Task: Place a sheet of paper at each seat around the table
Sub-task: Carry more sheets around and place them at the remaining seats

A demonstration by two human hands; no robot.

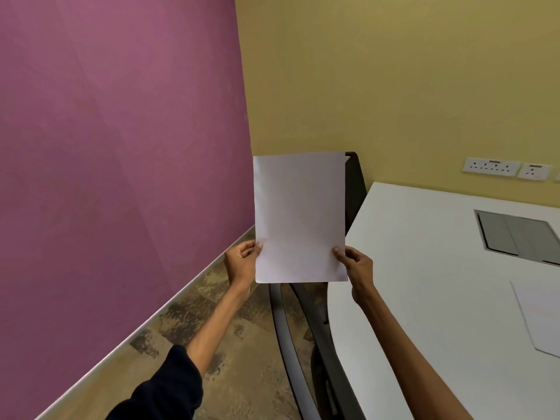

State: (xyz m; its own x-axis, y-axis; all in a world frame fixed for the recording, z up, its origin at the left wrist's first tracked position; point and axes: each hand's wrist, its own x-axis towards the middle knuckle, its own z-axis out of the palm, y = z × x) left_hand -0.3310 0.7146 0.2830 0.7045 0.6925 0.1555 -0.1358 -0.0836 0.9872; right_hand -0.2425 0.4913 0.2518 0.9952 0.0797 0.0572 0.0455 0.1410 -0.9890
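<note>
The white surface (424,283) fills the right side, with a second sheet (542,316) lying flat at its right edge; the sheet of paper (300,216) stands upright in the air above the chair (356,183), its near face plain white; the left hand (241,263) pinches its lower left edge, the right hand (357,268) its lower right, fingers (249,247) clamped on the paper; wall sockets' (491,167) markings are too small to read.

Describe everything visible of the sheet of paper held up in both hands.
The sheet of paper is plain white, blank on the side shown, and nearly flat. It is held upright, long side vertical, in the air beside the table, hiding part of a chair. The left hand pinches its lower left edge, the right hand its lower right edge.
</note>
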